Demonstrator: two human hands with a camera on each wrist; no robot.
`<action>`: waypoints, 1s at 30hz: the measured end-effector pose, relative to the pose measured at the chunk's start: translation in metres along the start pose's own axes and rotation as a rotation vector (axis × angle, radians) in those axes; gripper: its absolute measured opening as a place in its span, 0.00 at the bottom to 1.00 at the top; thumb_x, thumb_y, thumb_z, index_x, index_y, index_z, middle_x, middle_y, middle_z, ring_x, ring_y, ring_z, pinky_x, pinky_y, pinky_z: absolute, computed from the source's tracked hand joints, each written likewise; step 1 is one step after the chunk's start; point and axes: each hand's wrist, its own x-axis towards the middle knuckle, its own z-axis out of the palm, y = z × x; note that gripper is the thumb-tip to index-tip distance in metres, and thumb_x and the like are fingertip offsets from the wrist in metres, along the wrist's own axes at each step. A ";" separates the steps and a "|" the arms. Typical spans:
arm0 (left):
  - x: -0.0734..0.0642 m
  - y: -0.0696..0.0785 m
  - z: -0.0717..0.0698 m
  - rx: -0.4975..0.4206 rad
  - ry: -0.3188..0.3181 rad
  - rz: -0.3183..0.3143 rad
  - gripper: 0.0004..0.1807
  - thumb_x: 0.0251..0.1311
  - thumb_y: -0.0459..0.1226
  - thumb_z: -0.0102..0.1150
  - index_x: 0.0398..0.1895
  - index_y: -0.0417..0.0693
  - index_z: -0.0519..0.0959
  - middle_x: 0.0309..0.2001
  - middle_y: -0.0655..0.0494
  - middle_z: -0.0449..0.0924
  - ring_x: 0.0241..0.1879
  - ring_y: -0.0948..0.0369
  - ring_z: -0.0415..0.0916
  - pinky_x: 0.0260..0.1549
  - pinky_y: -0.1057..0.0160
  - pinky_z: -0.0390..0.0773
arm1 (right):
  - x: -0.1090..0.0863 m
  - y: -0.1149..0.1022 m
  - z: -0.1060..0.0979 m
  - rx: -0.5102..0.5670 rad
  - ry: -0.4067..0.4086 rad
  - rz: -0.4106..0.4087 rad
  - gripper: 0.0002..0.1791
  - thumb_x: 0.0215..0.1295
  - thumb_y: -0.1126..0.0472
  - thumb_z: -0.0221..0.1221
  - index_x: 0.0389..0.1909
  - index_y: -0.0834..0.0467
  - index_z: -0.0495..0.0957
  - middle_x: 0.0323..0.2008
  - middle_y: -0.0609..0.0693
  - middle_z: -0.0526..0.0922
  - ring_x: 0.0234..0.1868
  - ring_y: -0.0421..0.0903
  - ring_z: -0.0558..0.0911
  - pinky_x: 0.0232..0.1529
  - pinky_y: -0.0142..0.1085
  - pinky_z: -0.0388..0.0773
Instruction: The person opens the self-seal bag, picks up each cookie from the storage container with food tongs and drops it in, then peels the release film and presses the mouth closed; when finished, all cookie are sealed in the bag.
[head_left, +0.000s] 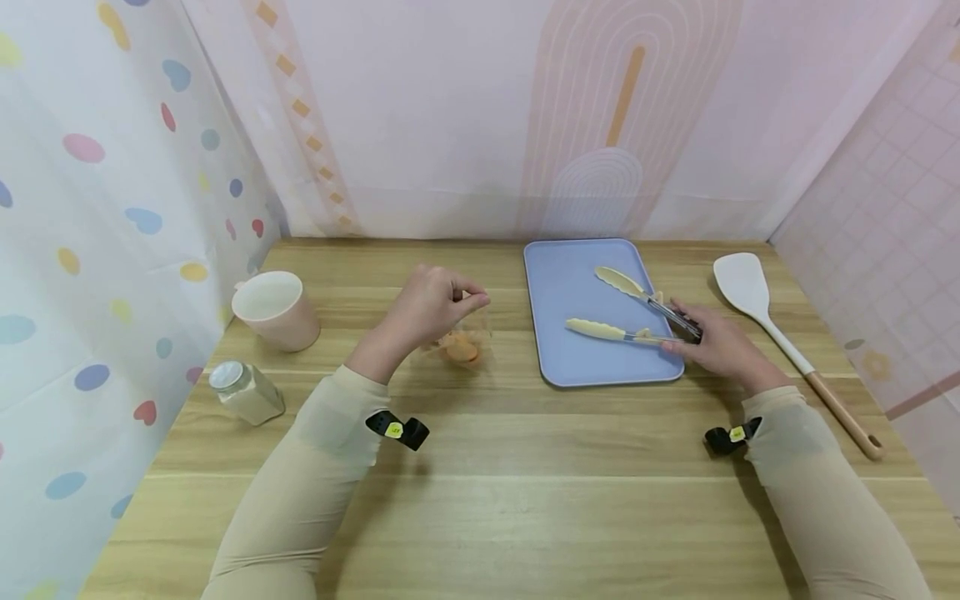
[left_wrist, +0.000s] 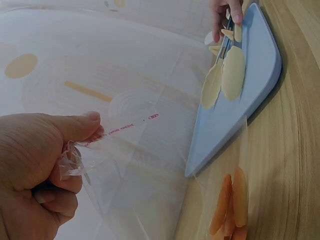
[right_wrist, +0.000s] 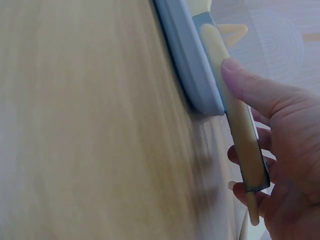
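Observation:
My left hand point(head_left: 427, 307) pinches the top of a clear plastic bag point(left_wrist: 135, 170) between thumb and fingers; red print runs along the bag's edge. Low in the bag, several orange slices point(left_wrist: 225, 206) show, carrot-like in colour. My right hand point(head_left: 722, 346) holds a pair of tongs point(head_left: 597, 330) by the handle end, thumb along one arm and fingers around the other side. The tongs have cream scalloped tips, spread apart over the blue tray point(head_left: 558, 362). In the right wrist view, a tong arm point(right_wrist: 240, 127) crosses the tray's near corner.
On the left of the wooden table point(head_left: 487, 517) stand a pink mug point(head_left: 288, 321) and a glass jar point(head_left: 251, 398) with a pale lid. A white spatula point(head_left: 744, 285) with a wooden handle lies at the right. Patterned curtains point(head_left: 420, 108) border the table.

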 end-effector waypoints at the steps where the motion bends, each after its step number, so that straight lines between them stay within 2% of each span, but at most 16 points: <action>1: 0.000 0.000 0.000 0.001 -0.002 0.000 0.09 0.62 0.41 0.63 0.38 0.47 0.88 0.07 0.61 0.61 0.11 0.65 0.54 0.15 0.66 0.56 | 0.000 -0.002 -0.001 0.005 0.001 0.015 0.47 0.59 0.45 0.66 0.72 0.63 0.57 0.66 0.69 0.63 0.66 0.68 0.61 0.61 0.62 0.57; 3: -0.001 0.001 -0.001 0.003 -0.006 -0.002 0.09 0.62 0.41 0.63 0.37 0.48 0.88 0.08 0.61 0.62 0.11 0.65 0.55 0.15 0.66 0.57 | -0.002 -0.010 0.000 -0.001 0.030 0.031 0.47 0.60 0.44 0.65 0.72 0.62 0.56 0.66 0.68 0.63 0.66 0.67 0.61 0.61 0.62 0.57; 5: -0.002 0.001 -0.001 0.003 -0.011 -0.005 0.09 0.62 0.41 0.63 0.37 0.48 0.88 0.08 0.61 0.64 0.11 0.65 0.55 0.15 0.66 0.57 | -0.002 -0.024 0.002 -0.013 0.103 0.010 0.44 0.60 0.46 0.65 0.70 0.63 0.60 0.64 0.66 0.67 0.64 0.65 0.64 0.59 0.61 0.60; 8: -0.002 0.001 -0.002 -0.001 -0.014 -0.003 0.08 0.63 0.41 0.62 0.37 0.48 0.88 0.08 0.60 0.64 0.10 0.65 0.55 0.14 0.67 0.56 | 0.001 -0.057 0.012 0.009 0.263 -0.122 0.33 0.57 0.54 0.69 0.61 0.65 0.72 0.54 0.63 0.78 0.53 0.59 0.76 0.50 0.55 0.71; 10: -0.002 0.002 -0.002 -0.003 -0.009 0.003 0.08 0.62 0.41 0.63 0.36 0.48 0.88 0.07 0.60 0.63 0.10 0.65 0.55 0.14 0.67 0.56 | 0.005 -0.085 0.022 0.032 0.321 -0.230 0.25 0.55 0.59 0.70 0.53 0.65 0.78 0.45 0.60 0.82 0.43 0.54 0.80 0.42 0.50 0.75; 12: -0.002 0.002 -0.001 -0.004 -0.007 0.007 0.08 0.62 0.41 0.63 0.36 0.48 0.88 0.08 0.60 0.64 0.11 0.65 0.55 0.15 0.67 0.57 | 0.008 -0.114 0.034 0.085 0.315 -0.308 0.19 0.55 0.61 0.70 0.47 0.63 0.82 0.39 0.57 0.84 0.35 0.48 0.81 0.37 0.45 0.77; 13: -0.002 0.002 -0.001 0.000 -0.005 0.011 0.08 0.62 0.41 0.63 0.36 0.48 0.88 0.08 0.61 0.64 0.11 0.65 0.55 0.15 0.67 0.57 | 0.010 -0.128 0.040 0.113 0.290 -0.320 0.18 0.56 0.60 0.69 0.46 0.61 0.82 0.38 0.54 0.85 0.34 0.45 0.81 0.36 0.43 0.78; 18: -0.002 0.003 0.002 0.005 -0.001 0.025 0.08 0.62 0.41 0.63 0.35 0.48 0.88 0.08 0.61 0.66 0.11 0.65 0.57 0.13 0.66 0.58 | 0.026 -0.181 0.067 0.205 0.182 -0.323 0.18 0.59 0.51 0.67 0.46 0.57 0.83 0.38 0.48 0.85 0.32 0.38 0.79 0.34 0.37 0.78; 21: -0.001 0.002 0.003 0.005 0.007 0.037 0.08 0.62 0.41 0.63 0.36 0.47 0.88 0.08 0.61 0.66 0.10 0.65 0.58 0.13 0.67 0.58 | 0.039 -0.197 0.081 0.246 0.167 -0.311 0.18 0.61 0.49 0.65 0.46 0.57 0.83 0.36 0.47 0.85 0.32 0.38 0.79 0.32 0.35 0.77; 24: -0.001 0.003 0.004 0.001 0.010 0.044 0.08 0.61 0.40 0.64 0.37 0.47 0.88 0.08 0.61 0.65 0.10 0.65 0.57 0.13 0.67 0.58 | 0.051 -0.203 0.091 0.269 0.180 -0.295 0.19 0.61 0.48 0.65 0.46 0.57 0.83 0.35 0.47 0.84 0.31 0.38 0.79 0.31 0.34 0.77; 30: -0.001 0.006 0.002 -0.009 0.016 0.058 0.08 0.61 0.39 0.64 0.35 0.46 0.88 0.07 0.62 0.65 0.10 0.65 0.58 0.12 0.68 0.57 | 0.061 -0.213 0.102 0.367 0.192 -0.317 0.20 0.56 0.51 0.69 0.46 0.59 0.82 0.35 0.51 0.84 0.29 0.40 0.80 0.31 0.34 0.78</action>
